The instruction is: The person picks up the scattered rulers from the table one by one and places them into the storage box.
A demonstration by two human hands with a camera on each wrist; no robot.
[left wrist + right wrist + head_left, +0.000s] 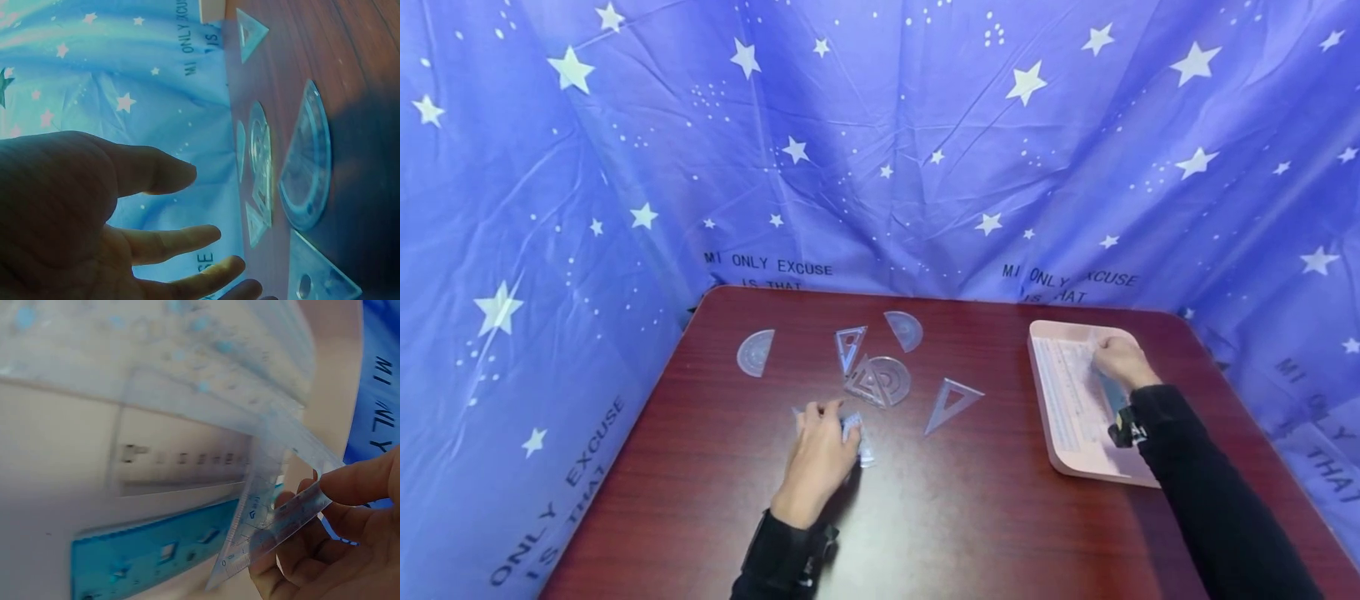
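Observation:
My right hand (1122, 362) pinches a clear set square (250, 515) between thumb and fingers over the pink tray (1093, 465). Several rulers lie lengthwise in that tray, among them a blue ruler (156, 553) seen in the right wrist view. My left hand (820, 454) hovers low over the table with its fingers loosely spread and nothing held. Below it, a clear protractor (306, 169) and a set square (320, 269) lie flat, partly hidden by the hand in the head view.
Beyond my left hand lie more clear pieces: a left protractor (756, 353), a far protractor (906, 331), a middle protractor (895, 379) overlapped by a set square, and a separate set square (955, 406). A starry blue curtain (887, 108) surrounds the brown table (970, 517).

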